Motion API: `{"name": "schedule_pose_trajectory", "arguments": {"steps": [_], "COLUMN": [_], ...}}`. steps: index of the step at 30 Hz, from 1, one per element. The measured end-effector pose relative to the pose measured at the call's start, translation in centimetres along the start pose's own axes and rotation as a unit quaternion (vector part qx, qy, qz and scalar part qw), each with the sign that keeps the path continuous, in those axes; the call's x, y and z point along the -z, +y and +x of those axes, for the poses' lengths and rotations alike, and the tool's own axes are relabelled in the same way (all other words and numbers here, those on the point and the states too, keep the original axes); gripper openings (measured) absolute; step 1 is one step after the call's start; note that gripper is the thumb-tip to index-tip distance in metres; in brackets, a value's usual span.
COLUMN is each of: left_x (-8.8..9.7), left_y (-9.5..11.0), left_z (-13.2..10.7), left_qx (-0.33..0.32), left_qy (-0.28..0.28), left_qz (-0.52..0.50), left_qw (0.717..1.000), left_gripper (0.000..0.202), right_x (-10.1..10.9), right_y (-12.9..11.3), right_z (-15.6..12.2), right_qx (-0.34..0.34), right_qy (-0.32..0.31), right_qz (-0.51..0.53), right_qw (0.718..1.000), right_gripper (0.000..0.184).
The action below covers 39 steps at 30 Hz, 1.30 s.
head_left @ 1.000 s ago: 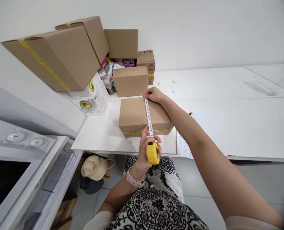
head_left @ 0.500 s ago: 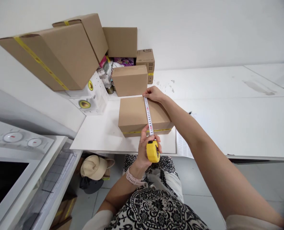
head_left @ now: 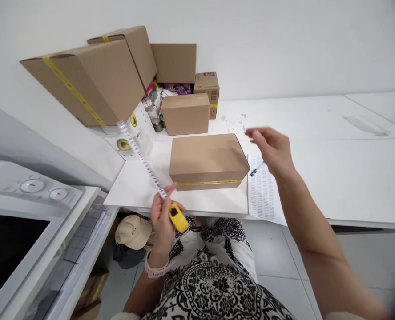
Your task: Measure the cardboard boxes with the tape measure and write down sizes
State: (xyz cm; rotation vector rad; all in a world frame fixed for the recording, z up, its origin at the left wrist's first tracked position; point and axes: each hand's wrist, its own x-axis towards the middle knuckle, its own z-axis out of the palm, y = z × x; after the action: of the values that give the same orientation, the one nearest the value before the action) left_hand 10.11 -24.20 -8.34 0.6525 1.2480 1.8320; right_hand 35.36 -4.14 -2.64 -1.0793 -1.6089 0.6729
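My left hand (head_left: 163,213) is closed round a yellow tape measure (head_left: 178,218). Its white blade (head_left: 143,161) sticks out up and to the left, past the left side of a cardboard box (head_left: 209,155) that lies on the white desk. To the right of that box, above the desk, my right hand (head_left: 271,146) is loosely bent with no object visible in its fingers. Below it, a black-tipped pen (head_left: 255,170) lies on a printed sheet (head_left: 266,191) next to the box.
Large taped cartons (head_left: 100,80) sit atop a white box with avocado pictures (head_left: 139,133) at the left. Smaller cartons (head_left: 186,115) and jars stand at the back. A white appliance with dials (head_left: 34,191) is at the near left, caps (head_left: 134,232) below the desk (head_left: 334,178).
My right hand has let go of the blade's end and moved right. My left hand has carried the tape measure left, off the box, its blade now slanting up-left.
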Motion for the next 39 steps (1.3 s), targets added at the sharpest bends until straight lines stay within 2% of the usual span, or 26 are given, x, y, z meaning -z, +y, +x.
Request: {"name": "schedule_pose_trajectory", "arguments": {"steps": [1, 3, 5, 6, 8, 10, 13, 15, 17, 21, 23, 26, 28, 30, 32, 35, 39], "left_x": [0.8, 1.9, 2.3, 2.2, 1.8, 1.2, 0.1, -0.6, -1.2, -1.7, -1.6, -1.8, -2.2, -2.8, -3.4, -4.4, -5.6], "left_y": [-0.3, -1.1, -1.8, -1.9, -1.3, 0.6, 4.5, 6.5, 7.2, 6.8, 6.8, 7.7, 8.0, 7.6, 6.7, 5.1, 4.3], "left_z": [0.7, 2.4, 3.9, 4.5, 5.0, 5.1, 5.4, 6.1, 7.3, 8.9, 8.1, 4.6, 1.7, -0.8, -2.2, -2.4, -1.8], "left_qx": [-0.011, 0.001, 0.043, 0.063, 0.086, 0.075, 0.028, 0.009, 0.017, 0.058, 0.033, -0.008, 0.062, 0.171, 0.246, 0.281, 0.291], "left_qy": [0.036, 0.062, 0.04, 0.021, -0.018, -0.05, -0.089, -0.105, -0.112, -0.097, -0.077, -0.075, -0.143, -0.236, -0.28, -0.274, -0.257], "left_qz": [0.012, 0.03, 0.042, 0.047, 0.056, 0.055, 0.034, 0.032, 0.043, 0.053, 0.042, 0.018, 0.014, 0.012, 0.002, -0.017, -0.029], "left_qw": [0.999, 0.998, 0.997, 0.997, 0.995, 0.994, 0.995, 0.994, 0.993, 0.992, 0.996, 0.997, 0.988, 0.957, 0.928, 0.919, 0.921], "left_gripper": [0.029, 0.036, 0.041, 0.042, 0.041, 0.039, 0.034, 0.032, 0.032, 0.031, 0.031, 0.03, 0.029, 0.028, 0.025, 0.023, 0.027], "right_x": [0.5, 0.8, 0.4, 0.2, 0.2, 0.8, 2.3, 2.9, 2.8, 1.4, 0.8, 0.1, -0.3, -0.7, -0.8, -0.8, -1.3], "right_y": [1.6, 4.7, 6.5, 6.7, 5.7, 3.5, 0.4, -0.4, -0.1, 1.5, 1.7, 1.5, 1.3, 1.3, 1.1, 0.2, -1.7], "right_z": [-1.9, -5.5, -8.3, -9.3, -10.3, -10.1, -8.6, -7.3, -6.2, -5.0, -4.8, -4.5, -4.1, -3.5, -2.6, -1.0, 1.6], "right_qx": [-0.036, -0.14, -0.206, -0.216, -0.193, -0.152, -0.112, -0.099, -0.098, -0.146, -0.155, -0.143, -0.13, -0.11, -0.079, -0.006, 0.071], "right_qy": [0.027, 0.033, -0.026, -0.065, -0.124, -0.125, -0.062, -0.022, -0.002, 0.005, 0.014, 0.029, 0.029, 0.032, 0.039, 0.01, -0.116], "right_qz": [0.0, 0.006, 0.035, 0.051, 0.057, 0.018, -0.053, -0.075, -0.085, -0.049, -0.024, -0.015, -0.019, -0.033, -0.045, -0.064, -0.116], "right_qw": [0.999, 0.99, 0.978, 0.973, 0.972, 0.98, 0.99, 0.992, 0.992, 0.988, 0.988, 0.989, 0.991, 0.993, 0.995, 0.998, 0.984], "right_gripper": [0.045, 0.052, 0.058, 0.059, 0.057, 0.057, 0.059, 0.057, 0.055, 0.048, 0.046, 0.046, 0.045, 0.042, 0.038, 0.036, 0.038]}}
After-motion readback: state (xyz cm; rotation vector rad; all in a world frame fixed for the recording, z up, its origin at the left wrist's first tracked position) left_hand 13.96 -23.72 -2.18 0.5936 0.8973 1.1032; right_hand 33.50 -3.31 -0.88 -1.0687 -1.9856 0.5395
